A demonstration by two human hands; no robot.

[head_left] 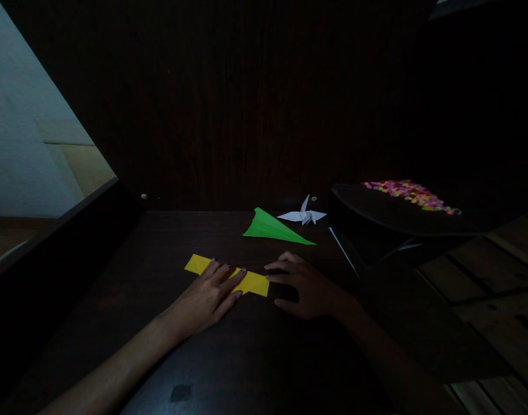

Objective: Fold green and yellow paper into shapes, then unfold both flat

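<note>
Yellow paper [253, 282], folded into a long narrow strip, lies slantwise on the dark wooden table [169, 242], and both hands rest on it. The left hand [210, 294] lies flat with its fingers spread and stretched forward, pressing down on the middle of the strip; nothing is gripped, the palm is simply laid on the paper and the table. The right hand [305, 288] sits just beside it, palm down, fingers loosely curved, with its fingertips touching the strip's right end; it too clasps nothing. The strip's left end sticks out beyond the left hand's fingers, bare on the table.

Farther from the person, behind the hands, a green paper plane [275, 227] lies flat on the table, its nose pointing right. Just behind and to the right of it stands a small white paper crane [304, 215], wings out, close to the plane but apart from it. Right of these, a dark raised surface [376, 210] carries a patch of small multicoloured pieces [408, 195], too dim to name. A pale wall [22, 144] shows at the far left.
</note>
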